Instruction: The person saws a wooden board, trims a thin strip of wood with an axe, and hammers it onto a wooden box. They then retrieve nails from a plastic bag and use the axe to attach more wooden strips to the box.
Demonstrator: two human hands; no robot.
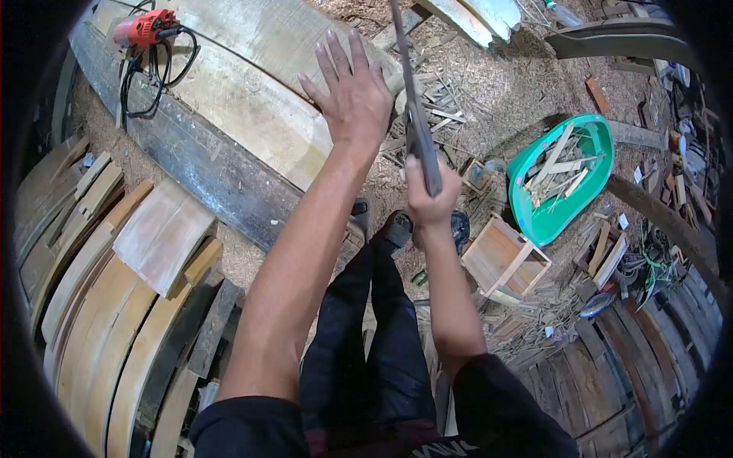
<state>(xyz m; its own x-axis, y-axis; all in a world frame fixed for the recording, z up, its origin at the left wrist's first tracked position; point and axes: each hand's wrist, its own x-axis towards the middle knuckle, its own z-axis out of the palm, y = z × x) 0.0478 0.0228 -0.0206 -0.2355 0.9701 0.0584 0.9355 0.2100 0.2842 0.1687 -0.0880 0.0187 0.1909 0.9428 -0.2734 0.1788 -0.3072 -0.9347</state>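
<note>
My left hand [356,107] lies flat with fingers spread on a wide wooden board [305,46], close to its right end. In my right hand [432,189] is the dark handle of a handsaw [412,99]. Its long blade is seen nearly edge-on, pointing up and away past the board's end. The fingers of the right hand are wrapped round the handle, and part of the grip is hidden by them.
A red power tool [143,27] with a coiled black cord rests at the far left. On the right stand a green tub [521,183] of wood scraps and a wooden box [500,256]. Stacked boards [114,305] fill the lower left. Shavings cover the floor.
</note>
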